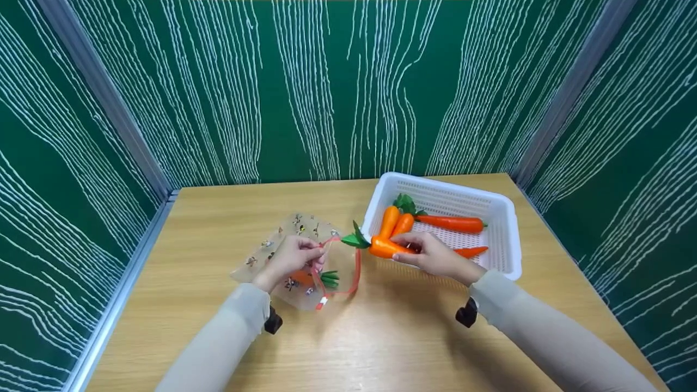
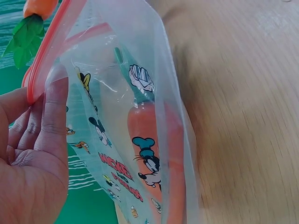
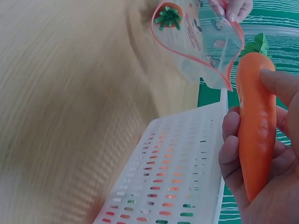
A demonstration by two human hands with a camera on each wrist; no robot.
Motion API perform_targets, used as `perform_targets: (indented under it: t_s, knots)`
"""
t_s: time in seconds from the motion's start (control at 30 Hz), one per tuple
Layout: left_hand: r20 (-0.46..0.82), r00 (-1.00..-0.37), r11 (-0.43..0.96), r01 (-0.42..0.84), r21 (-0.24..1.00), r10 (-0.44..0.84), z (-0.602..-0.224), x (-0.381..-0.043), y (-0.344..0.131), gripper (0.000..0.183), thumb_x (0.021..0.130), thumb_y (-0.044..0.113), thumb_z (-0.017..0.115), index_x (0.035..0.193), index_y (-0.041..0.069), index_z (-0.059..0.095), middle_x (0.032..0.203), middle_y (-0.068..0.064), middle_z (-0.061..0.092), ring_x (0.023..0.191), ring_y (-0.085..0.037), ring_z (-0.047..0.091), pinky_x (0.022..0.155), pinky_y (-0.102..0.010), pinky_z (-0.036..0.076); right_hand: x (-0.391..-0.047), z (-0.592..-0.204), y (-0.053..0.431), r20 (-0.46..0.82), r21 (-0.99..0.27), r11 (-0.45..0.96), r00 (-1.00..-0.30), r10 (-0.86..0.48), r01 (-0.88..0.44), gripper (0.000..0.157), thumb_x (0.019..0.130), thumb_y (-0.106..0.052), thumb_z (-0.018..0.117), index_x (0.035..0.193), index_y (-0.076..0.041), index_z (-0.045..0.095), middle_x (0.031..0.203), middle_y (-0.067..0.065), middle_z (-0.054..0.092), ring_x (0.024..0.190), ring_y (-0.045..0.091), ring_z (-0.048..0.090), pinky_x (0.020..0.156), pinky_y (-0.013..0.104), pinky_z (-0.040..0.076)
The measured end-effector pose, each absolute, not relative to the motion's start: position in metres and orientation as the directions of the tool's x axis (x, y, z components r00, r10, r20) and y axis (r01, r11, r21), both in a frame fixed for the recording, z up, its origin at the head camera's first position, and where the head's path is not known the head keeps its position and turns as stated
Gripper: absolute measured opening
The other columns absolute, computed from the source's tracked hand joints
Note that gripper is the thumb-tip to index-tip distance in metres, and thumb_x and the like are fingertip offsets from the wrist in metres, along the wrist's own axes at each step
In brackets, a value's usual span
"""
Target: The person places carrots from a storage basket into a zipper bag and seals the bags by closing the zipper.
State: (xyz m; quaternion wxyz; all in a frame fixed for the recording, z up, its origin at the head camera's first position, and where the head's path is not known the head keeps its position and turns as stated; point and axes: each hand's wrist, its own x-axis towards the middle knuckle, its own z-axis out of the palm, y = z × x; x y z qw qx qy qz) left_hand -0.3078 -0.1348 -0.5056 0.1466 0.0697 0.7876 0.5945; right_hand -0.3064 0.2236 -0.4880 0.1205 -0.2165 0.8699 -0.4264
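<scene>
My left hand [image 1: 297, 257] pinches the red rim of a clear zip bag [image 2: 112, 158] printed with cartoon figures, whose mouth gapes toward the right. Inside the bag lies a toy carrot [image 2: 142, 126] with a green top, seen through the plastic. In my right hand [image 1: 433, 255] is another toy carrot [image 3: 256, 112], gripped between thumb and fingers along its body. Its leafy end points left, close to the bag's opening in the head view. Beneath that hand is the near left edge of a white basket [image 1: 514, 239].
Several carrots lie in the basket, among them a long red-orange one [image 1: 452, 223] and two short ones by the left wall. Wooden table [image 1: 348, 348] surrounds the bag. Green panels with white lines [image 1: 359, 87] stand behind and at both sides.
</scene>
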Motion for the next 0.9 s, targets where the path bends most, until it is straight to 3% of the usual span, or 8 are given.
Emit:
perform_targets:
  t_s: [0.17, 0.67, 0.9]
  knots:
    - [-0.157, -0.947, 0.301, -0.068, 0.951, 0.279, -0.506, -0.308, -0.135, 0.019, 0.108, 0.009, 0.067, 0.112, -0.007, 0.076, 0.087, -0.005, 0.077, 0.073, -0.009, 0.071, 0.067, -0.02, 0.061, -0.303, -0.488, 0.219, -0.013, -0.784, 0.544, -0.868, -0.496, -0.299, 0.045, 0.102, -0.034, 0.078, 0.141, -0.013, 0.072, 0.121, 0.005, 0.074, 0.1, 0.024, 0.062, 0.088, 0.026, 0.054]
    - [-0.135, -0.946, 0.289, -0.047, 0.956, 0.294, -0.504, -0.307, -0.136, 0.018, 0.107, 0.008, 0.067, 0.111, -0.006, 0.076, 0.087, -0.005, 0.078, 0.074, -0.011, 0.073, 0.068, -0.022, 0.063, -0.293, -0.5, 0.201, 0.001, -0.784, 0.524, -0.844, -0.536, -0.334, 0.042, 0.104, -0.03, 0.076, 0.141, -0.009, 0.072, 0.119, 0.005, 0.075, 0.102, 0.019, 0.063, 0.09, 0.022, 0.054]
    - [-0.108, -0.945, 0.243, -0.031, 0.969, 0.307, -0.504, -0.307, -0.135, 0.017, 0.107, 0.004, 0.066, 0.107, -0.008, 0.077, 0.084, -0.009, 0.078, 0.069, -0.01, 0.073, 0.065, -0.022, 0.064, -0.292, -0.508, 0.194, 0.071, -0.791, 0.48, -0.835, -0.545, -0.38, 0.031, 0.103, -0.024, 0.078, 0.125, -0.003, 0.07, 0.111, 0.009, 0.073, 0.092, 0.018, 0.06, 0.08, 0.022, 0.052]
